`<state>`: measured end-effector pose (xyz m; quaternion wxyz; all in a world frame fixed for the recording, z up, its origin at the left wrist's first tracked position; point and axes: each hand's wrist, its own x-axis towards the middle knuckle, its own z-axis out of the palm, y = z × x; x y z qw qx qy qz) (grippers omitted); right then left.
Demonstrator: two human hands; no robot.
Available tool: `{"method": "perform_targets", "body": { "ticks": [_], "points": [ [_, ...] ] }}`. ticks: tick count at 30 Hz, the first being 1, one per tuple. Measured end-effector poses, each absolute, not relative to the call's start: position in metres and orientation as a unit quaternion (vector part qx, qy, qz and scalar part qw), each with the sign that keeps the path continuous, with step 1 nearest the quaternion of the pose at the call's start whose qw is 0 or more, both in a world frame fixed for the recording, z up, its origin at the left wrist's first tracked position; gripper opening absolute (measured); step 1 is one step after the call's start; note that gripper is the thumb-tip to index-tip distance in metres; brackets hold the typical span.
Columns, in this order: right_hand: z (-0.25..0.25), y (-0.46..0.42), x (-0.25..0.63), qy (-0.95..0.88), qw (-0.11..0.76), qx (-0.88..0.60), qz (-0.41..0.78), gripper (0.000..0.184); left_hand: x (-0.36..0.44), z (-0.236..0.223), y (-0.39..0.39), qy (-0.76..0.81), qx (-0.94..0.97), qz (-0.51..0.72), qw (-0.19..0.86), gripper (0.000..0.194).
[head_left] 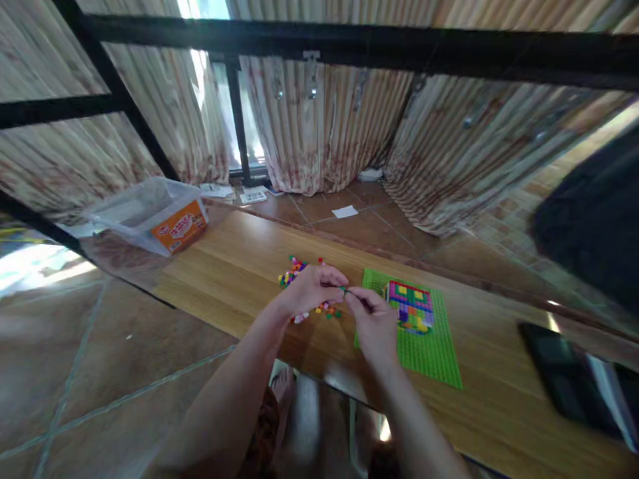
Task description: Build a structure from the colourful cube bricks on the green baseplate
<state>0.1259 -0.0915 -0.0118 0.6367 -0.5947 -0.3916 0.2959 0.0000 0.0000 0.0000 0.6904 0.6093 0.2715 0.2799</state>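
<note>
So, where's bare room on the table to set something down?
Bare tabletop shows between the clear bin and the loose bricks, and between the green baseplate and the dark object at right. Crowded: loose bricks lie around the left hand, the brick build beside the right hand.

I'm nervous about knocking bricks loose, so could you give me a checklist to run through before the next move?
1. Small green piece at the fingertips, where left hand and right hand meet: ok.
2. Exact shape of that piece: cannot tell, too small.
3. Green baseplate lying flat on the table: ok.
4. Multicoloured brick block resting on the baseplate: ok.
5. Loose bricks tidied together: not ok, scattered around the left hand.
</note>
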Motion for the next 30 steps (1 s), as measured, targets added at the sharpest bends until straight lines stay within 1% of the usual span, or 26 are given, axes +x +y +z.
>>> {"method": "perform_targets", "body": {
  "ticks": [5,7,9,12,14,16,18,22,25,27,30],
  "points": [
    [-0.019,-0.092,0.13,-0.364,0.655,-0.562,0.351,0.019,-0.003,0.005,-0.004,0.27,0.571,0.272,0.726,0.025],
    [-0.024,-0.09,0.131,-0.36,0.646,-0.578,0.347,0.021,-0.007,0.006,-0.003,0.27,0.554,0.273,0.738,0.026],
    [-0.03,-0.088,0.134,-0.371,0.615,-0.616,0.324,0.022,-0.01,0.007,-0.002,0.272,0.547,0.277,0.741,0.026],
    [-0.035,-0.088,0.134,-0.424,0.542,-0.663,0.295,0.021,-0.013,0.007,0.0,0.276,0.546,0.283,0.739,0.024],
    [-0.035,-0.089,0.132,-0.475,0.495,-0.669,0.285,0.02,-0.014,0.007,0.0,0.278,0.546,0.286,0.737,0.023],
    [-0.032,-0.091,0.129,-0.511,0.467,-0.665,0.279,0.02,-0.014,0.005,0.0,0.282,0.547,0.287,0.734,0.022],
    [-0.028,-0.094,0.127,-0.518,0.468,-0.662,0.272,0.022,-0.013,0.004,0.0,0.292,0.548,0.284,0.731,0.022],
    [-0.019,-0.098,0.125,-0.483,0.527,-0.657,0.238,0.027,-0.011,0.004,0.002,0.322,0.552,0.277,0.718,0.025],
    [-0.014,-0.101,0.125,-0.481,0.559,-0.633,0.234,0.029,-0.007,0.004,0.001,0.344,0.563,0.273,0.7,0.025],
    [-0.013,-0.102,0.127,-0.493,0.559,-0.624,0.236,0.028,-0.002,0.004,-0.001,0.346,0.582,0.257,0.69,0.022],
    [-0.014,-0.104,0.13,-0.506,0.547,-0.632,0.213,0.021,0.006,0.006,-0.007,0.332,0.608,0.238,0.681,0.016]
  ]
}}
